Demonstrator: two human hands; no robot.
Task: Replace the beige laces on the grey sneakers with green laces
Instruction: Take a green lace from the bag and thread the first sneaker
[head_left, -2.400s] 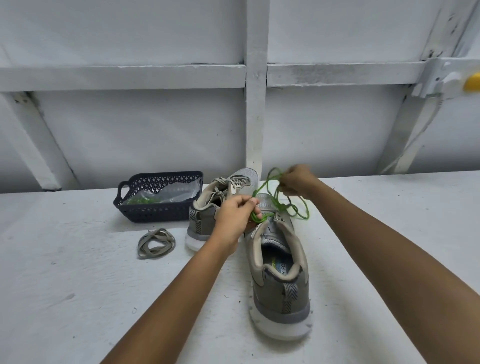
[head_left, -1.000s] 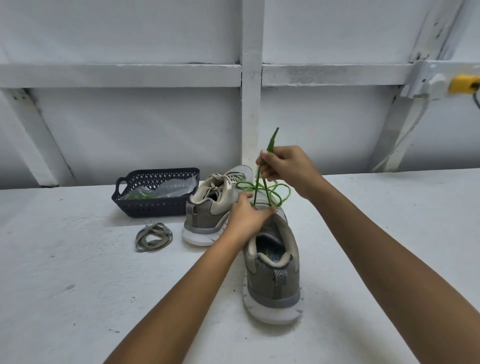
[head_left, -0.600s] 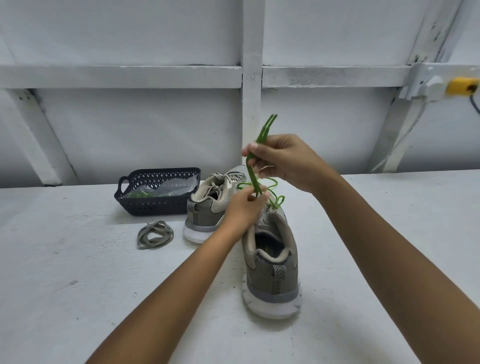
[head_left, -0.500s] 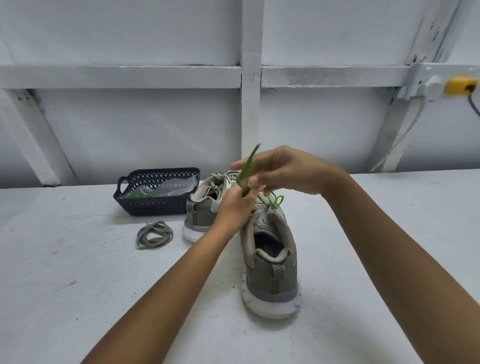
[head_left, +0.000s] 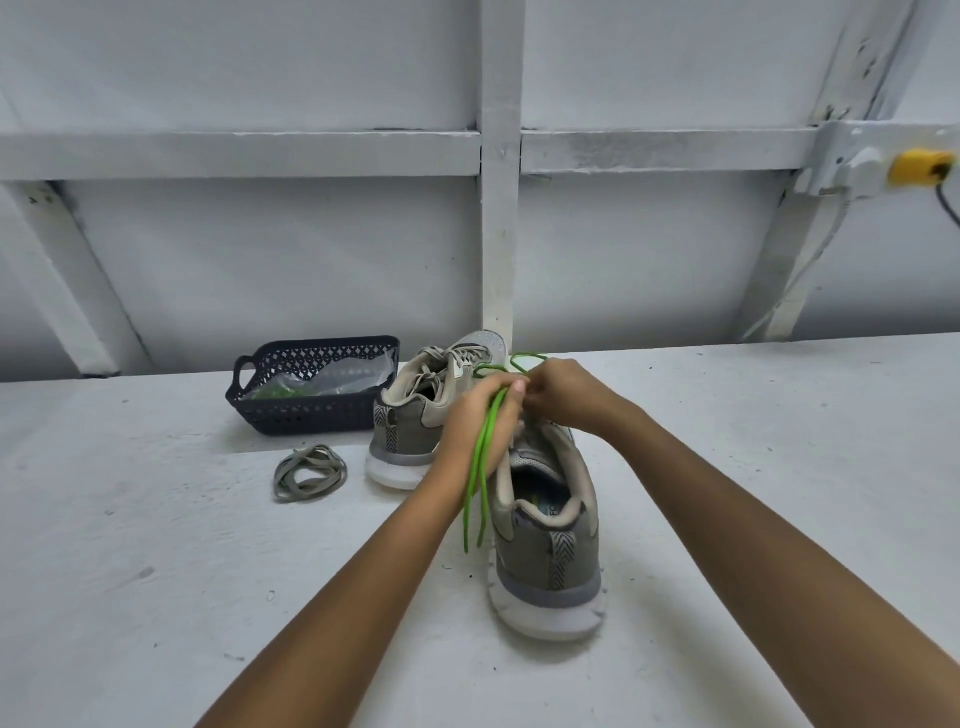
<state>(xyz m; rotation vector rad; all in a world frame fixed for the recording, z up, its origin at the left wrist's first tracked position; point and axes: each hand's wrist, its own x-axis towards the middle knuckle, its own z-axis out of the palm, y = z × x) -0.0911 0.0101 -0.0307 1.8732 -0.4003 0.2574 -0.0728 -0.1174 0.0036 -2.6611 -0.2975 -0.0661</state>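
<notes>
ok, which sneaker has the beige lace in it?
The far sneaker beside the dark basket: beige lace crosses its tongue. The near sneaker shows none; the left hand holds green lace there.

Light is even, diffuse, cool-white and fairly bright. It comes from above, since shadows sit tucked under things. Near sneaker (head_left: 545, 561) throws only a soft, narrow shadow at its heel, toward the camera. Same soft shadow in front of the basket (head_left: 311, 413), up-left of the sneaker. No hard glare, just a faint sheen on the plastic bag (head_left: 340, 375) in that basket.

Table (head_left: 156, 519) left of the sneaker reads pale blue-grey with texture kept, not clipped.

Sharpness:
- Sneaker and green lace (head_left: 480, 478) just left of it are crisp.
- Left hand (head_left: 478, 421) and right hand (head_left: 566, 397) above it are slightly soft.
- Yellow plug (head_left: 919, 166), far up-right of the sneaker, is smeared.

Wide-angle: horizontal beam (head_left: 234, 153) above the sneaker bows, and the braces (head_left: 67, 270) at both edges lean outward.
</notes>
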